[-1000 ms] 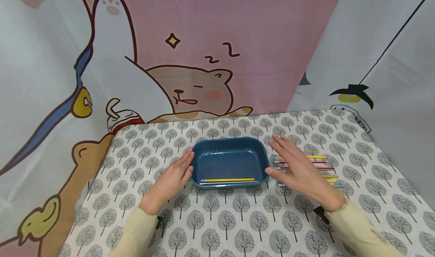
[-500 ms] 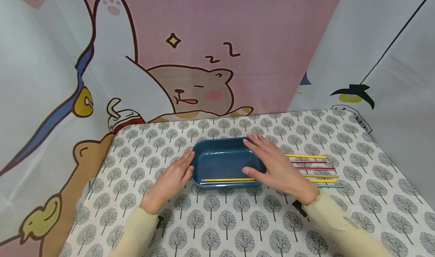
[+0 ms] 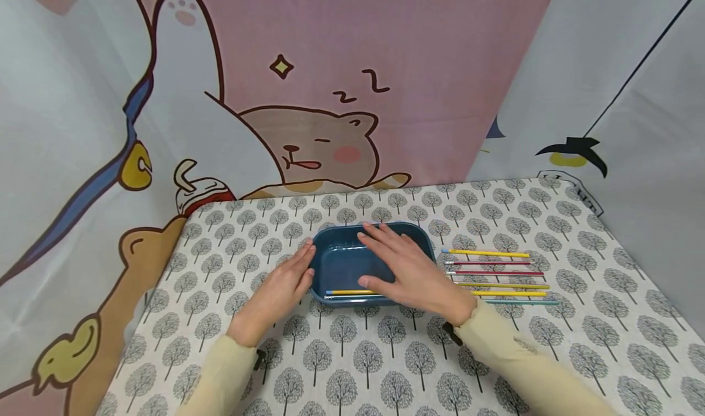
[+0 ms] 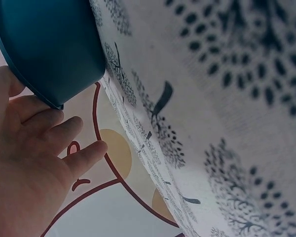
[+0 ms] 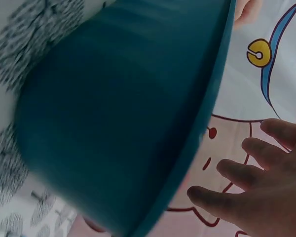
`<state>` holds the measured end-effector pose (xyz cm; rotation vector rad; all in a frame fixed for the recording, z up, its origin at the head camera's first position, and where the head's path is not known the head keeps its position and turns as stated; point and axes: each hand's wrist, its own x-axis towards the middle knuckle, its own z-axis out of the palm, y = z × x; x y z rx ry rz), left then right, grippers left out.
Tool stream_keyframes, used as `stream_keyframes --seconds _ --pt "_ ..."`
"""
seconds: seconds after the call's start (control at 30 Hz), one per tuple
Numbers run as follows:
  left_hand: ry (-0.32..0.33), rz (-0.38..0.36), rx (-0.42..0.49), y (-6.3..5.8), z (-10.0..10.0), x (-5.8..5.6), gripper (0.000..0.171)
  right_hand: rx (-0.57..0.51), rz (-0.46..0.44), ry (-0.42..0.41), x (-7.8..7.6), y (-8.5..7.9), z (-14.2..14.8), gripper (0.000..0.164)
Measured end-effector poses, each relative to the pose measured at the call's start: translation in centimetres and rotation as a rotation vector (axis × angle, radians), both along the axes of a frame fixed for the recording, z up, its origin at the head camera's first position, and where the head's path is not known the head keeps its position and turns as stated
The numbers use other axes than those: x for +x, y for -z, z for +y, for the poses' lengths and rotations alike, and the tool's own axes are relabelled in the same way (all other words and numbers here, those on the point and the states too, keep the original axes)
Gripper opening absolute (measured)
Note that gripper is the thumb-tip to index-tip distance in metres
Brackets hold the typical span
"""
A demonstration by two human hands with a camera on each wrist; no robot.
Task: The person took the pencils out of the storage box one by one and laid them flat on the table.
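A dark blue rectangular dish [image 3: 343,265] stands on the table. Inside, along its near wall, lie a yellow pencil [image 3: 350,292] and a pale pencil beside it, their right ends hidden by my right hand [image 3: 412,275]. That hand hovers over the dish's right half, fingers spread and holding nothing; the right wrist view shows its fingers apart from the rim [image 5: 207,123]. My left hand [image 3: 277,295] rests against the dish's left end with fingers extended. In the left wrist view its fingers touch the dish's rim [image 4: 19,74].
Right of the dish, several pencils lie roughly parallel, among them a yellow pencil [image 3: 490,253], a dark red pencil [image 3: 501,273] and a teal pencil [image 3: 525,302]. A tree-print cloth [image 3: 341,367] covers the table. Behind it hangs a cartoon-print curtain [image 3: 429,85].
My right hand has moved left, from beside the dish's right end to above its interior, uncovering the pencils on the right. My left hand and the dish have stayed in place.
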<state>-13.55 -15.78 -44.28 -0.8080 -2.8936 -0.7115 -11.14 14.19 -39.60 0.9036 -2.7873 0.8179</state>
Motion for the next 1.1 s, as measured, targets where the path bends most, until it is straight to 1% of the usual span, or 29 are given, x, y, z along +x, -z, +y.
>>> stream_keyframes --seconds 0.17,0.37,0.67,0.8,1.1 --pt "-0.002 -0.016 -0.003 0.0 0.0 0.0 0.052 -0.010 -0.008 -0.019 -0.2 0.5 -1.4 0.078" --pt "0.005 -0.023 0.000 -0.1 0.0 0.0 0.052 -0.015 -0.051 -0.042 -0.4 1.0 -2.8 0.078" --pt "0.003 -0.058 -0.020 -0.3 -0.1 0.0 0.053 -0.006 -0.166 -0.064 -1.2 1.6 -4.4 0.078" --pt "0.001 -0.066 -0.025 -0.4 -0.1 0.1 0.053 0.017 -0.184 -0.067 -1.7 1.8 -4.9 0.078" --pt "-0.001 -0.055 -0.016 -0.3 -0.1 0.1 0.053 0.080 -0.228 -0.059 -2.6 2.1 -5.8 0.075"
